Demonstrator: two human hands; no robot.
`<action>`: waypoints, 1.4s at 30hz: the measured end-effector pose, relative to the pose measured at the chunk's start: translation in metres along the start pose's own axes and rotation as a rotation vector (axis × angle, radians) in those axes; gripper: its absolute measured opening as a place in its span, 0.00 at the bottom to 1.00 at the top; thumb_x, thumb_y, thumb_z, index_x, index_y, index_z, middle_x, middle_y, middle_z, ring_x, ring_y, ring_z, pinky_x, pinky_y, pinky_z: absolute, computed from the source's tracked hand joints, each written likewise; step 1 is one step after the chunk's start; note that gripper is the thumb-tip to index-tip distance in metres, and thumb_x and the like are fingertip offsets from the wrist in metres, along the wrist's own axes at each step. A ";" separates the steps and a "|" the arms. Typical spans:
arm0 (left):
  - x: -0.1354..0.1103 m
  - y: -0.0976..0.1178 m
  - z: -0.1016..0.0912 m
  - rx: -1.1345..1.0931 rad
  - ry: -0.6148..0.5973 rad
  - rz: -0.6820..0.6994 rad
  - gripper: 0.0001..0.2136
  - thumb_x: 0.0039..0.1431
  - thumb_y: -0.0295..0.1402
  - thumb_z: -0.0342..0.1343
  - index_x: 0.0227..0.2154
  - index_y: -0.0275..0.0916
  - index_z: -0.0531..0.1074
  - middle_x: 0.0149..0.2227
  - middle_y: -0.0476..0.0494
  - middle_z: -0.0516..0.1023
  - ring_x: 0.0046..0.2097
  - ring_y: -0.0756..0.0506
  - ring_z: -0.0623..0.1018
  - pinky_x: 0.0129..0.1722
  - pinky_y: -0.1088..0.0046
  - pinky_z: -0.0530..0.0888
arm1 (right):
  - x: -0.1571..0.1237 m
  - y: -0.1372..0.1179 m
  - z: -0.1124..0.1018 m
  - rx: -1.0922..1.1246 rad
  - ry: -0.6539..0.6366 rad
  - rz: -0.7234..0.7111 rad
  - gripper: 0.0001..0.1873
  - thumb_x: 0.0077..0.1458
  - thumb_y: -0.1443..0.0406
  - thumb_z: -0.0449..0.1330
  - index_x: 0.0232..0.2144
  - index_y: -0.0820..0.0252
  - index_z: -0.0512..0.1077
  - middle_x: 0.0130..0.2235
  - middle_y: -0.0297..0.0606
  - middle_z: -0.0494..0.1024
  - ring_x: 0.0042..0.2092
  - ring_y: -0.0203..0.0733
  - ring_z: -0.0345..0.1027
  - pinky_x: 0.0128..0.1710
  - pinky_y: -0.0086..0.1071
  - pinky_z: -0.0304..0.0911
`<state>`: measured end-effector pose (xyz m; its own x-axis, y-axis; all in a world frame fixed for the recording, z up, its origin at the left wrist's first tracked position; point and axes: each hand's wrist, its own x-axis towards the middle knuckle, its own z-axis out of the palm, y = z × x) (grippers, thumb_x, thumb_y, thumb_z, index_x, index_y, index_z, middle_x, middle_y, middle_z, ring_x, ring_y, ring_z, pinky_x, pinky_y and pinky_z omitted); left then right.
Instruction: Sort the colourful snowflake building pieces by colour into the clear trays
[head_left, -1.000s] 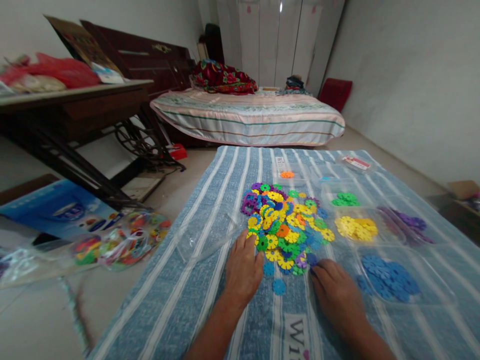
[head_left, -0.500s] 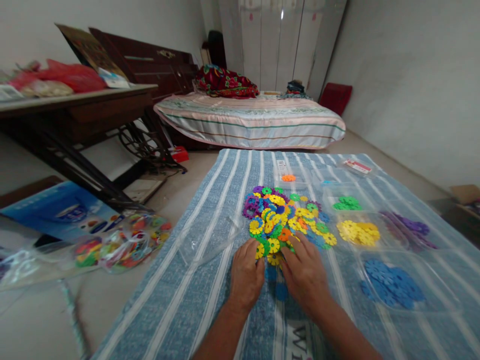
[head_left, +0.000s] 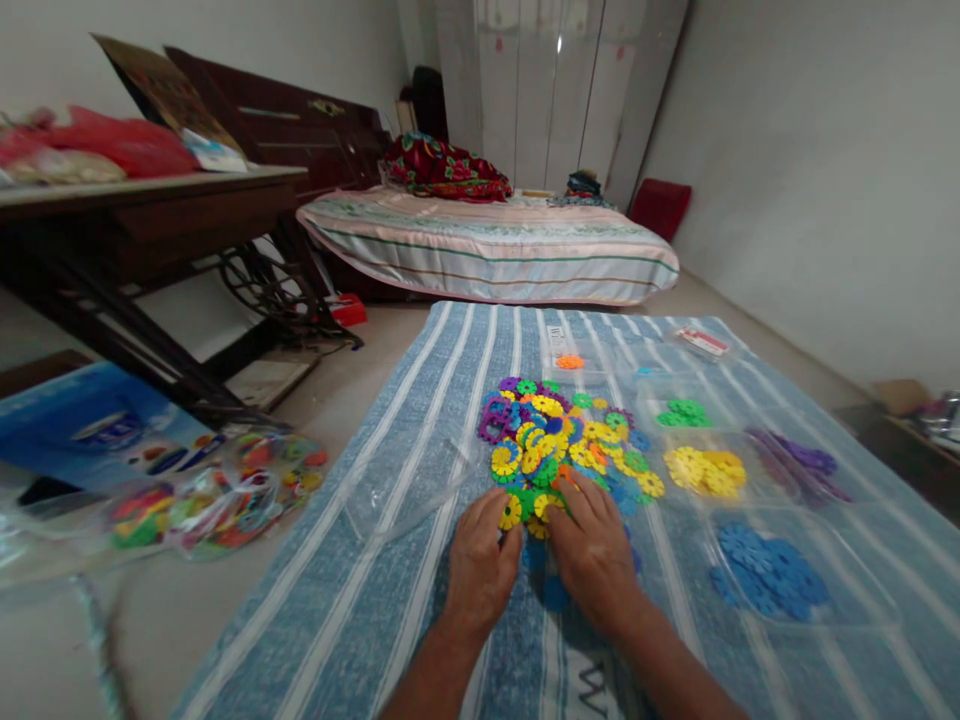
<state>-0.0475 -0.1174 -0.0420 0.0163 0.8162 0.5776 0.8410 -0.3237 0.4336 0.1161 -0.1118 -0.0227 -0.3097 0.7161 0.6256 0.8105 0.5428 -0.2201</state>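
Observation:
A heap of flower-shaped plastic discs in yellow, green, blue, purple and orange lies on the striped cloth. My left hand rests at the heap's near left edge, fingers curved, with a gap between thumb and forefinger. Its fingertips are beside a yellow disc. At the near right edge, my right hand has its thumb and forefinger closed at another yellow disc; its other fingers reach over the discs. A blue disc lies between the hands, nearer to me.
Clear plastic trays stand at right with blue, yellow, green and purple discs. An orange disc lies farther back. Left of the heap is a clear lid or tray. Bags of coloured pieces lie on the floor.
My right hand has drawn left toward the yellow disc, its fingers closer together. My left hand stays at the heap's edge. The whole view has shifted slightly.

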 end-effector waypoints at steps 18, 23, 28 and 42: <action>0.004 0.004 -0.007 -0.075 0.025 0.027 0.10 0.56 0.34 0.55 0.40 0.36 0.72 0.40 0.38 0.79 0.43 0.43 0.79 0.40 0.66 0.79 | 0.018 0.042 -0.063 -0.029 0.134 -0.048 0.10 0.59 0.71 0.51 0.29 0.59 0.71 0.31 0.39 0.74 0.36 0.39 0.66 0.39 0.35 0.62; 0.003 0.007 -0.007 -0.079 0.025 0.024 0.11 0.54 0.32 0.56 0.41 0.36 0.71 0.40 0.38 0.78 0.43 0.43 0.79 0.37 0.67 0.79 | 0.020 0.097 -0.095 -0.465 0.256 0.174 0.09 0.59 0.65 0.53 0.31 0.61 0.72 0.32 0.41 0.76 0.36 0.43 0.66 0.40 0.38 0.59; 0.004 0.017 -0.010 -0.117 -0.013 0.013 0.16 0.53 0.30 0.56 0.46 0.38 0.68 0.41 0.40 0.77 0.43 0.43 0.78 0.37 0.68 0.79 | 0.006 0.073 -0.074 -0.134 0.116 0.148 0.10 0.60 0.63 0.53 0.32 0.60 0.72 0.32 0.40 0.76 0.35 0.42 0.68 0.39 0.35 0.61; 0.003 0.033 -0.016 -0.237 -0.061 0.043 0.20 0.58 0.30 0.52 0.54 0.40 0.61 0.44 0.41 0.77 0.39 0.47 0.79 0.37 0.72 0.78 | 0.002 -0.020 -0.022 0.184 -0.042 0.315 0.06 0.54 0.67 0.54 0.32 0.58 0.72 0.28 0.36 0.75 0.31 0.41 0.68 0.33 0.33 0.58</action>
<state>-0.0288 -0.1331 -0.0146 0.0881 0.8239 0.5598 0.6885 -0.4565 0.5636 0.1108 -0.1310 -0.0009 -0.0825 0.8759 0.4753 0.7673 0.3602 -0.5306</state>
